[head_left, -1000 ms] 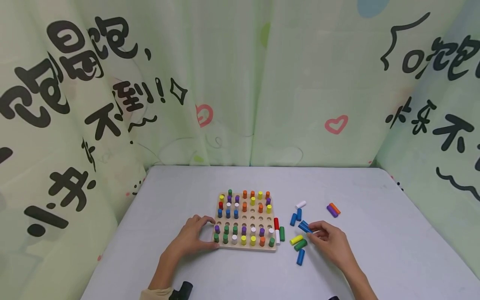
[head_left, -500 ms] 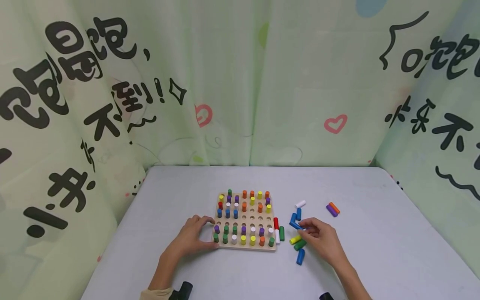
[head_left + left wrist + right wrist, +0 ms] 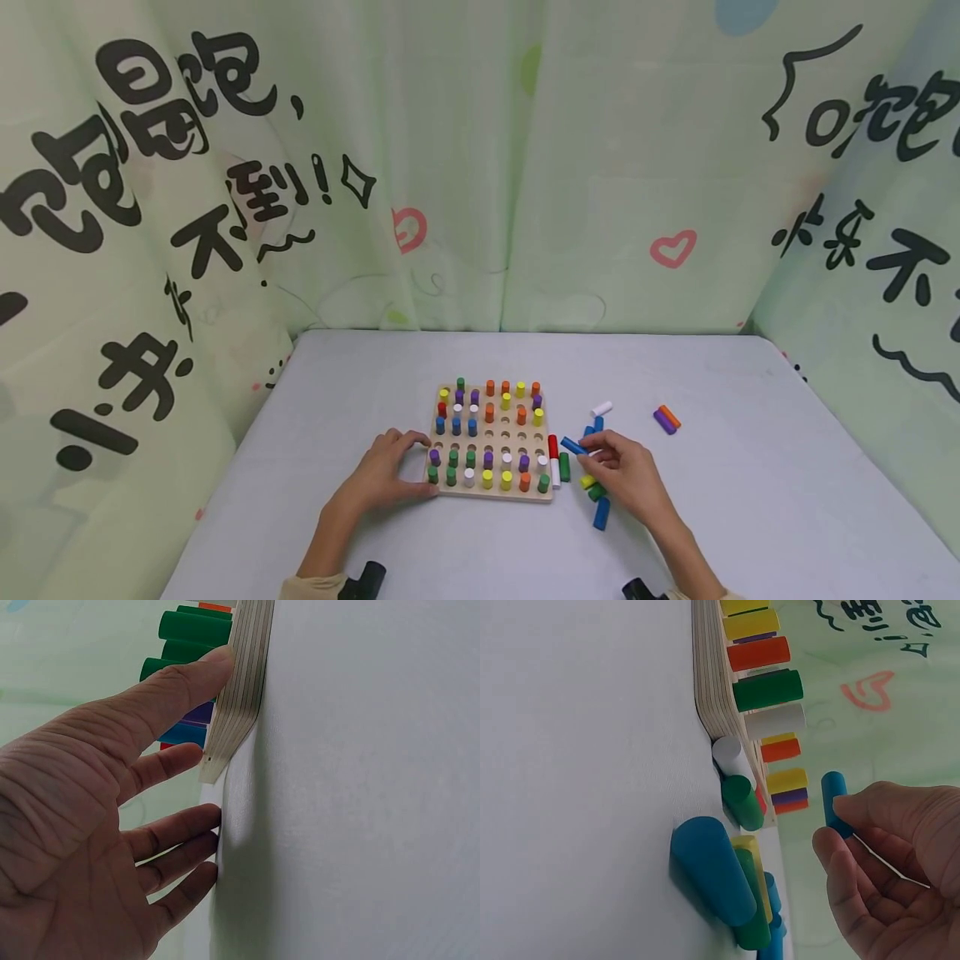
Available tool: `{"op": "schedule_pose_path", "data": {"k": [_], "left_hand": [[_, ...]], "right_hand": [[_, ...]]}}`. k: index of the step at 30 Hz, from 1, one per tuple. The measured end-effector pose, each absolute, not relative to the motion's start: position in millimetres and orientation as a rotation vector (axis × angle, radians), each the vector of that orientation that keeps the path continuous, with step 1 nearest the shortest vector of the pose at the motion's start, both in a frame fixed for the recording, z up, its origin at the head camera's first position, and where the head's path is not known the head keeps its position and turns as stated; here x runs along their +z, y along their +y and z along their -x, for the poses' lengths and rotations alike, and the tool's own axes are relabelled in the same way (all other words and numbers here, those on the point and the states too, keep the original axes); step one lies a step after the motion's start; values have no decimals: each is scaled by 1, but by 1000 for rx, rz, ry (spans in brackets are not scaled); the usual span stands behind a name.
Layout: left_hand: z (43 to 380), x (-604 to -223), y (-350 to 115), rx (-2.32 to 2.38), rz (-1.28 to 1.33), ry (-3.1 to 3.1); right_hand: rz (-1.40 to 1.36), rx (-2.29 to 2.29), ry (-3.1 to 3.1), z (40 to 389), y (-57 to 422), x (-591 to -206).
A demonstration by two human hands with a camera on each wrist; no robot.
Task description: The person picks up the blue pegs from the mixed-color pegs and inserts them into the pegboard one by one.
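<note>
Fingers (image 3: 844, 892) of the right hand (image 3: 624, 475) pinched a blue peg (image 3: 572, 445) above the worktop (image 3: 750, 517), beside a wooden pegboard (image 3: 487, 494), while the left hand (image 3: 381, 471), fingers loosely extended, touched the pegboard's left edge

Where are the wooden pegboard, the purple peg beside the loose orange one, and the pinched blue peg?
Wooden pegboard (image 3: 492, 495): head view, its front edge.
Purple peg (image 3: 663, 422): head view, middle of its side.
Blue peg (image 3: 832, 787): right wrist view, its upper part.

Right hand (image 3: 621, 473): low path to pegboard (image 3: 487, 494) blocked by loose pegs (image 3: 564, 467) beside edge; higher path apparently free.
</note>
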State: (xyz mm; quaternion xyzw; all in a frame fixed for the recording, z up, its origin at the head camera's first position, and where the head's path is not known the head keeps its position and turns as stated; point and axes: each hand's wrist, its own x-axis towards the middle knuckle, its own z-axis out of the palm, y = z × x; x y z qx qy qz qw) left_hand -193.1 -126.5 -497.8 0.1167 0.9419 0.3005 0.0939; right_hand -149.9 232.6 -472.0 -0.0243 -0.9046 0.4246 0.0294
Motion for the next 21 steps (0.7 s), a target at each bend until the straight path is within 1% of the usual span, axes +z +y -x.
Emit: {"op": "schedule_pose_path", "data": {"k": [21], "left_hand": [[193, -500, -128, 889, -373, 2802]], "right_hand": [[-57, 1336, -2775, 160, 206, -468]]}}
